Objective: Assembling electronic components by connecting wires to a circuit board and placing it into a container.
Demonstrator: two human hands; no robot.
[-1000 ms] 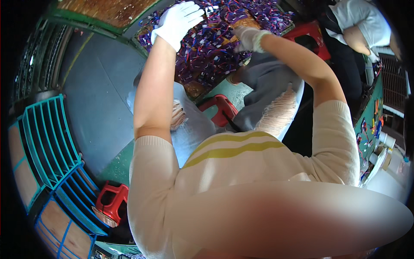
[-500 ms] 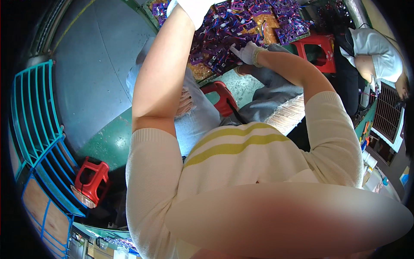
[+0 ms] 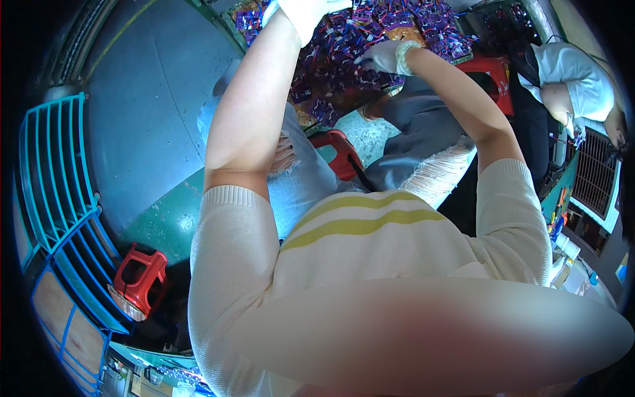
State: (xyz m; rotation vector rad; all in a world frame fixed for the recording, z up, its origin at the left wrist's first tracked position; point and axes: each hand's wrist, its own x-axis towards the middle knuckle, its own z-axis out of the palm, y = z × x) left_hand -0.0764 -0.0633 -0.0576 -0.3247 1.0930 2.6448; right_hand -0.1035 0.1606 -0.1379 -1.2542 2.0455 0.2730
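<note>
Purple circuit boards (image 3: 340, 56) with red and blue wires and small white connectors lie crowded together at the top. Patches of an amber-brown surface (image 3: 405, 33) show between them. My left hand (image 3: 305, 14), in a white glove, is at the upper edge over the boards. The picture cuts part of it off, and I cannot make out a grip. My right hand (image 3: 382, 57), also white-gloved with a loose cuff, is low over the nearer boards. Its fingers stretch leftward, with nothing visible held in them.
Below the boards are my legs in torn jeans and a red stool (image 3: 340, 155). Another red stool (image 3: 141, 278) stands at the left by a blue-green metal rack (image 3: 56, 165). At the right sits a person in a light shirt (image 3: 572, 79), near a red stool (image 3: 493, 76).
My right hand has moved up and slightly left, farther over the boards, and its forearm has swung up. My left hand has shifted slightly right along the upper edge.
</note>
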